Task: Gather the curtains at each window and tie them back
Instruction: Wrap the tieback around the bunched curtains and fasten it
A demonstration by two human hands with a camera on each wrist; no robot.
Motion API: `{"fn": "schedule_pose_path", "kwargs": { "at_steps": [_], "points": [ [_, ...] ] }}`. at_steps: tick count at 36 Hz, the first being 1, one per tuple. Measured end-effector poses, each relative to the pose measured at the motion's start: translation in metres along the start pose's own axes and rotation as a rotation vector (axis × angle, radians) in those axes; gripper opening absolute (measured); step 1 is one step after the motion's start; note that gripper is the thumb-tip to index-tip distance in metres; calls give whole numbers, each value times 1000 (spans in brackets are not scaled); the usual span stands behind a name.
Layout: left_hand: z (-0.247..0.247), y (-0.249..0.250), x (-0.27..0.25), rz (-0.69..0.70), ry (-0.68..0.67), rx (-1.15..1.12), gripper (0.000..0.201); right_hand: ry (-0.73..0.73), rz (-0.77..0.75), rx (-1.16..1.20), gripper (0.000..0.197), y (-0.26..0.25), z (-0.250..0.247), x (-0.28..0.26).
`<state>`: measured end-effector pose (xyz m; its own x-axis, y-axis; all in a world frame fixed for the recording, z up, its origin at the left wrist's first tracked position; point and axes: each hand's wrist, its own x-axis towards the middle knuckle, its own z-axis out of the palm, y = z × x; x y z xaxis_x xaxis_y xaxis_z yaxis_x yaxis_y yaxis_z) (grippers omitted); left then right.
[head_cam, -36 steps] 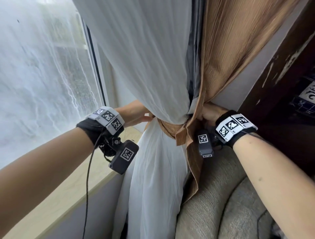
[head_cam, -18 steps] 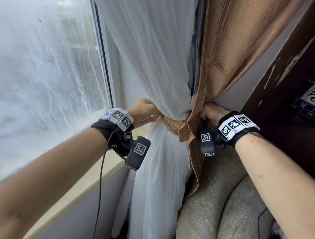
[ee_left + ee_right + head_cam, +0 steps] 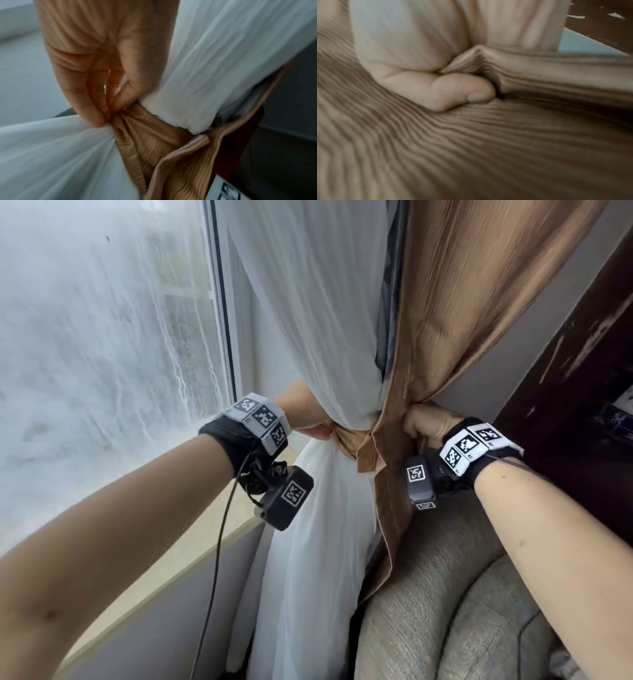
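Note:
A sheer white curtain [image 3: 318,313] and a ribbed brown curtain [image 3: 459,302] hang gathered beside the window. A brown tieback band [image 3: 352,441] wraps the white bundle at waist height. My left hand [image 3: 313,422] pinches the band's left end [image 3: 130,121] between thumb and fingertips, against the white cloth [image 3: 223,60]. My right hand [image 3: 424,424] grips the bunched brown fabric [image 3: 488,135] on the right, thumb pressed over a fold. A loose flap of the band [image 3: 368,462] hangs between my hands.
The window pane [image 3: 102,354] with its dark frame [image 3: 222,320] fills the left, above a pale sill [image 3: 191,553]. A grey upholstered armchair [image 3: 445,594] stands under my right arm. Dark wooden furniture [image 3: 582,371] sits at the right.
My left hand has come in from the left and closed on the band's left end. The view has shifted right. My right hand keeps its grip.

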<state>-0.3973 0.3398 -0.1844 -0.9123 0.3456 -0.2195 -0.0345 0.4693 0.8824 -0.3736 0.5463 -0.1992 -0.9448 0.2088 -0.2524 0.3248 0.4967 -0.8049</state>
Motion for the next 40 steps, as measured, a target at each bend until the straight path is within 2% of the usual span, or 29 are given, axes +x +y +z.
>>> {"fn": "schedule_pose_path", "kwargs": {
  "at_steps": [3,7,11,13,15,18,21,23,26,29,32,34,36,37,39,40],
  "points": [
    [3,-8,6,-2,13,-91,26,76,-38,48,23,0,3,-2],
    [1,-19,15,-108,-14,-292,23,69,-47,48,27,5,1,3],
    [-3,-27,17,-213,-82,-550,17,57,-119,35,48,14,0,17],
    [1,-35,19,-253,-92,-625,19,67,-137,18,40,13,2,17],
    [6,-39,22,-248,-111,-656,23,90,-122,26,16,8,5,9],
    [8,-40,20,-253,-125,-728,25,125,-125,99,20,5,7,4],
    [9,-43,21,-220,-85,-727,14,126,-117,106,22,5,6,7],
    [12,-57,39,-211,-71,-698,27,129,-119,87,24,5,6,8],
    [12,-48,20,-227,-156,-687,23,146,-107,80,24,6,7,8],
    [8,-56,22,-244,-275,-709,37,152,-104,44,21,4,9,3],
    [-1,-52,28,-314,-225,-784,14,179,-113,24,32,-1,9,-2],
    [-6,-50,33,-352,-199,-818,20,136,-113,-45,45,-1,9,-2],
    [-10,-51,35,-359,-241,-877,25,120,-85,-69,46,0,8,-3],
    [-11,-53,33,-358,-246,-923,35,145,-90,-63,48,1,8,-1],
    [-7,-59,31,-341,-315,-1013,67,176,-100,-25,40,0,10,1],
    [-3,-61,30,-317,-330,-1002,71,175,-97,-12,37,-2,13,2]
  ]
}}
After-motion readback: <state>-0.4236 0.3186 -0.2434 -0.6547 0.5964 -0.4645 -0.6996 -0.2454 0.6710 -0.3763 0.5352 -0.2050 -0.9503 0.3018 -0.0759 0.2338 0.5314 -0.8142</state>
